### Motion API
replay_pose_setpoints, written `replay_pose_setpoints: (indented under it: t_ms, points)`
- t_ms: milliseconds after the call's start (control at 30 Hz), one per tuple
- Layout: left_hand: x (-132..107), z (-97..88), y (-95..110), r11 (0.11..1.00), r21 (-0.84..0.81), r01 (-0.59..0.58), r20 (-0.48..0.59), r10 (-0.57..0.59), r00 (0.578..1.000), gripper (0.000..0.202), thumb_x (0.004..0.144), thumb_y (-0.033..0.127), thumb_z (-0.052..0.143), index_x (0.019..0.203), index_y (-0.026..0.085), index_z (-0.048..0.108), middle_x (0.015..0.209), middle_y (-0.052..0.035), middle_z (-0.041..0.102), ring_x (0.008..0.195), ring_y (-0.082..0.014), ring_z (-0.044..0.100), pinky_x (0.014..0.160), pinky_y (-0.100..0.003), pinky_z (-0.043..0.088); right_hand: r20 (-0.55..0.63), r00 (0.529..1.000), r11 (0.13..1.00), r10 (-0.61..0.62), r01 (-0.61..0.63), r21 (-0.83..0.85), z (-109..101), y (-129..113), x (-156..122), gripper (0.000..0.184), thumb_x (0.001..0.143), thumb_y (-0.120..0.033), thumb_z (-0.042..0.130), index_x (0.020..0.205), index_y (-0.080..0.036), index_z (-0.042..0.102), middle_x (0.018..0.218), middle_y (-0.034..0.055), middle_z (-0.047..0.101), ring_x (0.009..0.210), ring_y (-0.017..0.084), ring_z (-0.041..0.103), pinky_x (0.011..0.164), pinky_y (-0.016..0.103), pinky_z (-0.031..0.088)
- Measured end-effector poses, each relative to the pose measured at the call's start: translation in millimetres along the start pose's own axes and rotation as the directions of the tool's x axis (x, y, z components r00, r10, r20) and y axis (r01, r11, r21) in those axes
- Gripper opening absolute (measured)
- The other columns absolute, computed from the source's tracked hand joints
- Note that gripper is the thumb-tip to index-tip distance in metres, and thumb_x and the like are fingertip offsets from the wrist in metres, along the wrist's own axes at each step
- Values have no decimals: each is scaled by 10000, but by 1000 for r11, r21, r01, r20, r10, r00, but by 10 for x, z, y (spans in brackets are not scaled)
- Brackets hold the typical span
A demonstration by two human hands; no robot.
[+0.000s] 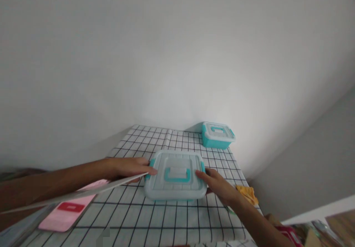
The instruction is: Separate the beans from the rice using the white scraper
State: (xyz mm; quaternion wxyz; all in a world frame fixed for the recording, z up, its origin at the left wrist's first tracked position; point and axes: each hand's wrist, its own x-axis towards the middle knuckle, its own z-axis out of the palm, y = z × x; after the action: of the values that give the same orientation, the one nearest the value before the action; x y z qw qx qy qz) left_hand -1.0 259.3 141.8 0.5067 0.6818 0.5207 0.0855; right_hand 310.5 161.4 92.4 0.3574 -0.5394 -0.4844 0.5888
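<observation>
A plastic storage box (176,178) with a whitish lid and a turquoise handle sits in the middle of the table. My left hand (131,168) grips its left side at the turquoise latch, thumb on the lid. On the opposite side my right hand (222,188) is closed round the edge, its thumb resting on the lid and its other fingers mostly hidden below. The lid lies on the box. A thin white strip (111,186) runs from the lower left, in front of my left forearm, up to my left hand; whether it is held cannot be made out.
A second turquoise box (217,136) with a lid stands at the table's far right corner, by the wall. A pink flat object (68,212) with a red patch lies at the left. Yellow cloth (246,194) lies at the right edge. A checked cloth (155,224) covers the table.
</observation>
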Motion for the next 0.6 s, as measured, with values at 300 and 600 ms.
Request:
replay_pose_setpoints:
  t_ms: [300, 600]
  points:
    - [436, 229, 109, 947, -62, -314, 229, 320, 919, 461, 660, 570, 646, 898, 178, 689, 997, -96, 724, 855, -242, 654, 701, -314, 501, -431, 902, 999, -34, 14, -49, -71, 85, -347, 411, 797, -526, 575, 912, -142, 667, 777, 54, 681, 572, 129, 565, 493, 235, 450]
    - [1897, 1192, 1372, 987, -25, -161, 322, 160, 933, 331, 629, 502, 670, 597, 174, 642, 653, -53, 670, 500, -171, 551, 447, -301, 413, -570, 818, 996, -77, 39, -79, -1985, 124, 37, 389, 733, -523, 606, 886, -173, 682, 770, 33, 689, 625, 155, 574, 515, 239, 432]
